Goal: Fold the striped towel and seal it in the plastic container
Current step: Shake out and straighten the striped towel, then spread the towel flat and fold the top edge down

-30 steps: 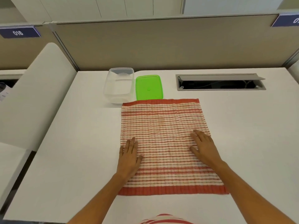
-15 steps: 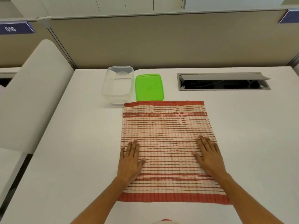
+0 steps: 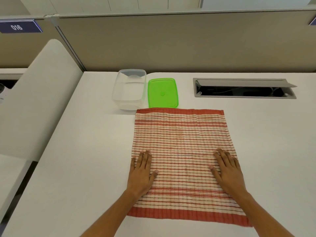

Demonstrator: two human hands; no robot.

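Note:
A red-and-cream striped towel (image 3: 182, 142) lies spread flat on the white desk (image 3: 77, 168). My left hand (image 3: 141, 175) rests palm down on the towel's left edge, fingers straight. Flat on the right side of the towel lies my right hand (image 3: 228, 171), fingers also straight. Behind the towel's far left corner stands a clear plastic container (image 3: 129, 90), open and with nothing in it. Its green lid (image 3: 163, 93) lies flat to the right of it, touching the towel's far edge.
An open cable slot (image 3: 244, 88) with a raised grey flap is set into the desk at the back right. A beige partition (image 3: 171, 43) closes the back. A curved white divider (image 3: 39, 100) stands along the left side.
Both hands have slid a little toward me along the towel, staying flat. The camera has tilted slightly, so the towel sits lower in view.

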